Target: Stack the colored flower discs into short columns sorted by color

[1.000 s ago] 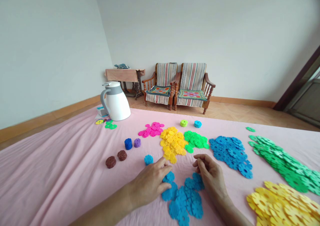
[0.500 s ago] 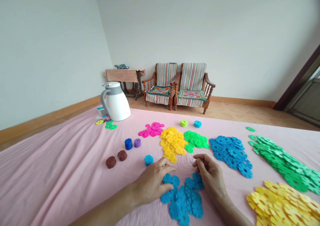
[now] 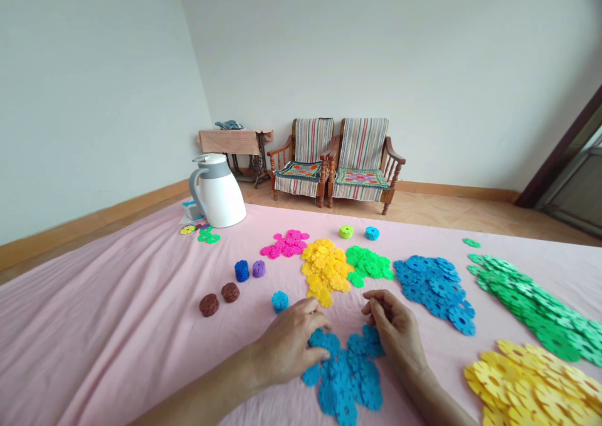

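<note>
A loose pile of light blue flower-shaped plastic discs (image 3: pixel 345 376) lies between my hands on the pink cloth (image 3: pixel 155 325). My left hand (image 3: pixel 294 338) rests at the pile's upper left edge, thumb and fingers apart, touching discs there. On the pile's right side is my right hand (image 3: pixel 392 325), its fingers curled in towards the thumb; whether a disc is inside them is hidden. Just beyond my left hand stands a short light blue stack (image 3: pixel 279 302). A yellow disc pile (image 3: pixel 324 269) and a bright green one (image 3: pixel 369 265) lie farther forward.
Brown (image 3: pixel 209 305), dark blue (image 3: pixel 241 271) and purple (image 3: pixel 259 268) stacks stand to the left. A white jug (image 3: pixel 223 197) is at the back left. Pink discs (image 3: pixel 286 244) lie ahead; darker blue (image 3: pixel 435 291), green (image 3: pixel 536 303) and large yellow (image 3: pixel 536 382) piles cover the right.
My left hand has shifted slightly to the right, and the discs at the pile's upper left have moved right with it. My right hand has hardly moved.
</note>
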`<state>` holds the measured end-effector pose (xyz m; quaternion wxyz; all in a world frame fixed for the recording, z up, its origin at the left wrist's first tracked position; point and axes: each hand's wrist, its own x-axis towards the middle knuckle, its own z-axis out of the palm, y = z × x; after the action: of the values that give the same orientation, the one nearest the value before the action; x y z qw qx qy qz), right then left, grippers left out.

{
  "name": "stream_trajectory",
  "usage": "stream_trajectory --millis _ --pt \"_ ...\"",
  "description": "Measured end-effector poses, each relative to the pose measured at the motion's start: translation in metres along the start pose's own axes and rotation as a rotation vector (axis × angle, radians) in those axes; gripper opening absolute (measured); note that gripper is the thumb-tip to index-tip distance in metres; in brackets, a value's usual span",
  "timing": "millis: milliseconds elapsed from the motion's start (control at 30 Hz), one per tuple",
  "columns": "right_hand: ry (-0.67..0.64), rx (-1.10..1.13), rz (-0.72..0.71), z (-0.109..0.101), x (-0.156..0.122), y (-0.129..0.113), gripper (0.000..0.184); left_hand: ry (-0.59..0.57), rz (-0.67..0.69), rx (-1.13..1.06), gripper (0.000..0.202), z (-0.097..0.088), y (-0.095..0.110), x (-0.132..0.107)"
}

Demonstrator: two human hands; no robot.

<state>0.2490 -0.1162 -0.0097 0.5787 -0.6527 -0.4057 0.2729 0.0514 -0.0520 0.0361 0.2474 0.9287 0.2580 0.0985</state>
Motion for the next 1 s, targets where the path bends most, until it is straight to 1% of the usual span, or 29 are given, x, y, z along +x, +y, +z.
stream_trajectory --millis 100,267,433,533,600,667,700,767,867,1000 --pt "0.000 0.005 0.001 0.000 0.000 -0.001 0.029 0.005 -0.027 0.014 0.029 -0.005 0.000 -0.004" --pt "-0.007 0.011 -0.002 0.000 0.000 -0.001 0.030 -0.048 -0.059 -0.012 0.020 -0.010 0.002 -0.008" --pt "-0.004 0.021 -0.002 0.000 0.000 -0.002 0.030 -0.032 -0.033 -0.034 0.022 -0.011 0.005 -0.008" --pt "-0.004 0.021 -0.003 0.000 0.000 -0.002 0.030 0.017 -0.043 -0.058 0.026 -0.022 0.003 -0.009" --pt "-0.010 0.017 -0.004 0.000 0.000 -0.001 0.029 0.091 -0.067 -0.080 0.028 -0.034 -0.003 -0.011" --pt "-0.016 0.010 -0.007 0.000 0.000 0.000 0.029 0.172 -0.106 -0.080 0.024 -0.047 -0.013 -0.013" --pt "-0.017 0.005 -0.009 0.000 0.001 0.001 0.029 0.197 -0.128 -0.068 0.022 -0.053 -0.018 -0.014" --pt "-0.016 -0.003 -0.016 0.000 0.001 0.001 0.029 0.211 -0.164 -0.033 0.019 -0.061 -0.030 -0.016" --pt "-0.016 -0.006 -0.024 0.000 0.001 0.002 0.028 0.193 -0.191 0.005 0.017 -0.064 -0.044 -0.018" --pt "-0.017 -0.026 -0.022 0.000 0.001 0.004 0.028 0.181 -0.198 0.028 0.018 -0.058 -0.053 -0.018"
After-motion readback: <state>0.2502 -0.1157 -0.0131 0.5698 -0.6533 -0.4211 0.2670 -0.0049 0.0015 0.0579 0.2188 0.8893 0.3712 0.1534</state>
